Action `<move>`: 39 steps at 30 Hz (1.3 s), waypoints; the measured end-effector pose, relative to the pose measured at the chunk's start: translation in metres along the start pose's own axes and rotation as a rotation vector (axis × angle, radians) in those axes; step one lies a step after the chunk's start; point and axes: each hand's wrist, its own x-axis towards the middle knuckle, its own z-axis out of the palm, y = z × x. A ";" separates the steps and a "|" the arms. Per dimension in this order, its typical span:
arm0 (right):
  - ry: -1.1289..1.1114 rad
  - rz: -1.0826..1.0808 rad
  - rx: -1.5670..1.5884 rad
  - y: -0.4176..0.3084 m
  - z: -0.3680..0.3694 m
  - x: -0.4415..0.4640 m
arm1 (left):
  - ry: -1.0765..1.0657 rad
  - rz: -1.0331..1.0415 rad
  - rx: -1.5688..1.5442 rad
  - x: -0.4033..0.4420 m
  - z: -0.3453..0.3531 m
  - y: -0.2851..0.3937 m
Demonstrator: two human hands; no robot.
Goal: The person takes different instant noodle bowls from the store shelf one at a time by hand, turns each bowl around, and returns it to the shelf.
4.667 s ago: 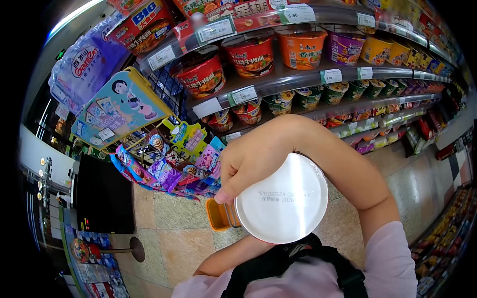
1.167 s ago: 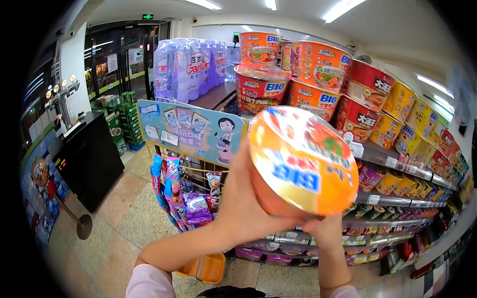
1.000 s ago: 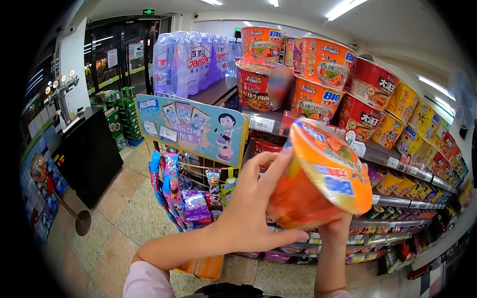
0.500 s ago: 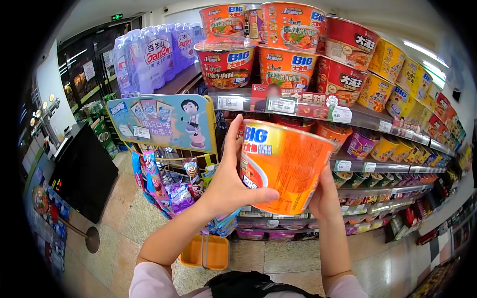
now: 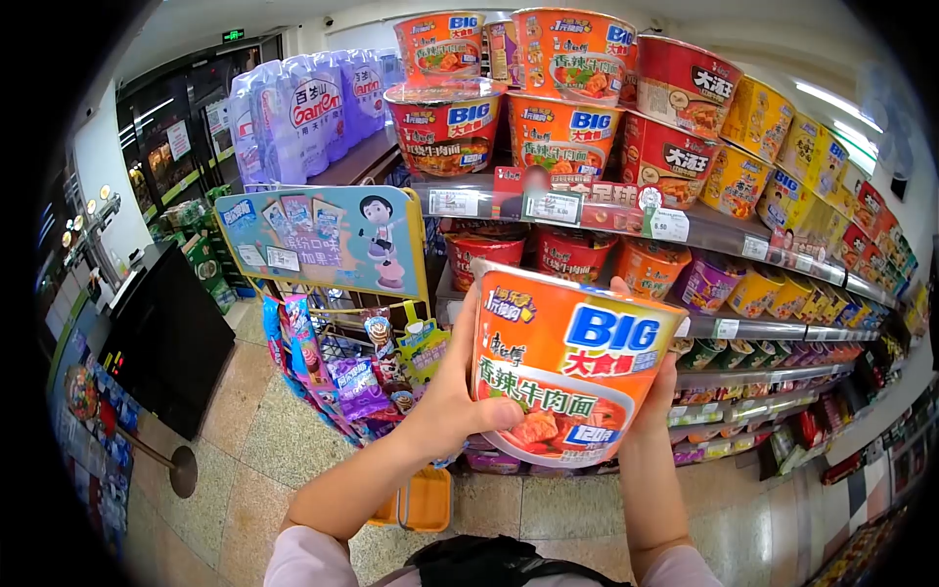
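Observation:
Both hands hold a large orange noodle cup point(image 5: 567, 362) upright in front of the shelves, its "BIG" label and food picture facing me. My left hand point(image 5: 455, 396) wraps the cup's left side, with the thumb across the lower front. Around the right side is my right hand point(image 5: 657, 396), its fingers mostly hidden behind the cup. Beyond it, similar orange cups point(image 5: 565, 132) and a red cup point(image 5: 445, 132) stand stacked on the upper shelf.
A rack of snack bags point(image 5: 357, 386) with a blue sign point(image 5: 318, 240) stands at left. Bottled water packs point(image 5: 308, 117) sit behind it. An orange basket point(image 5: 425, 499) is on the floor. Farther left are a black counter point(image 5: 176, 342) and a round-based stand point(image 5: 183, 472).
The cup has gone from showing its lid, tilted, to upright, and has turned so its front label faces me. Both hands stay on it. The view has shifted toward the shelves.

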 end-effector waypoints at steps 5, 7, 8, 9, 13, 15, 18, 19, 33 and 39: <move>0.085 0.048 -0.275 -0.011 0.014 -0.007 | 0.035 0.004 -0.142 0.000 -0.001 0.005; 0.102 -0.005 -0.273 -0.016 0.026 -0.013 | -0.088 0.116 0.118 0.000 -0.006 0.005; 0.105 -0.036 -0.260 -0.017 0.026 -0.014 | -0.132 0.127 0.193 -0.001 -0.006 0.006; 0.097 -0.036 -0.262 -0.017 0.022 -0.016 | -0.127 0.134 0.193 0.000 -0.005 0.009; 0.126 -0.185 -0.258 -0.016 0.017 -0.027 | -0.266 0.137 0.301 0.003 -0.001 0.022; 0.078 -0.307 -0.264 -0.015 0.022 -0.027 | -0.314 0.155 0.225 0.009 -0.001 0.019; 0.134 -0.278 -0.072 -0.022 0.020 -0.025 | -0.374 0.018 -0.014 0.021 0.003 0.030; 0.115 -0.309 -0.093 -0.024 0.017 -0.022 | -0.313 -0.016 -0.046 0.024 0.006 0.043; 0.010 -0.648 -0.260 -0.042 -0.018 0.002 | 0.286 0.005 0.641 0.209 -0.123 0.076; 0.113 -0.590 -0.357 -0.039 -0.017 0.002 | 0.266 0.056 0.690 0.208 -0.122 0.081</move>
